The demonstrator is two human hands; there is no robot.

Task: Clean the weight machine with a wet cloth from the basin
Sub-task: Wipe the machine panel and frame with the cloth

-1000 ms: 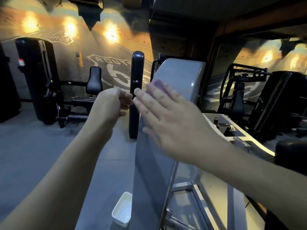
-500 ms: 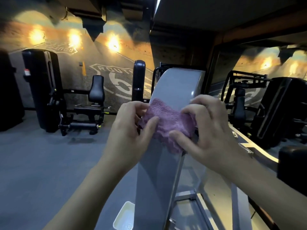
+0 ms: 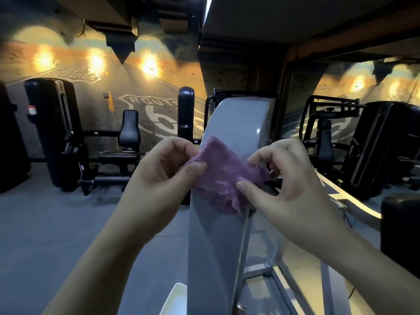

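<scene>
Two bare forearms reach in from the bottom corners and meet in the middle of the view. The left hand (image 3: pixel 156 178) pinches the left edge of a purple cloth (image 3: pixel 225 176), its thumb pressed on the front of the fabric and its fingers curled behind. The right hand (image 3: pixel 293 189) pinches the cloth's right side, with the thumb near the lower edge and the curled fingers over the upper edge. The cloth is stretched between both hands, fluffy and ragged along its bottom edge, and it hangs in front of the upper part of the weight machine (image 3: pixel 216 246). Whether it touches the machine cannot be told.

The machine's tall grey cover, narrow and rounded at the top, rises from the bottom of the view to just above the hands. At its foot, on the left, the corner of a white basin (image 3: pixel 176 296) stands on the grey floor (image 3: pixel 56 223), partly hidden by the cover.

Further back, a black seated machine (image 3: pixel 129 133) stands to the left, a black upright pad (image 3: pixel 186 110) shows just behind the cover, and another dark machine (image 3: pixel 381 144) is on the right. The far wall (image 3: pixel 145 105) bears a painted road sign, with several warm lamps (image 3: pixel 150 64) glowing above it.
</scene>
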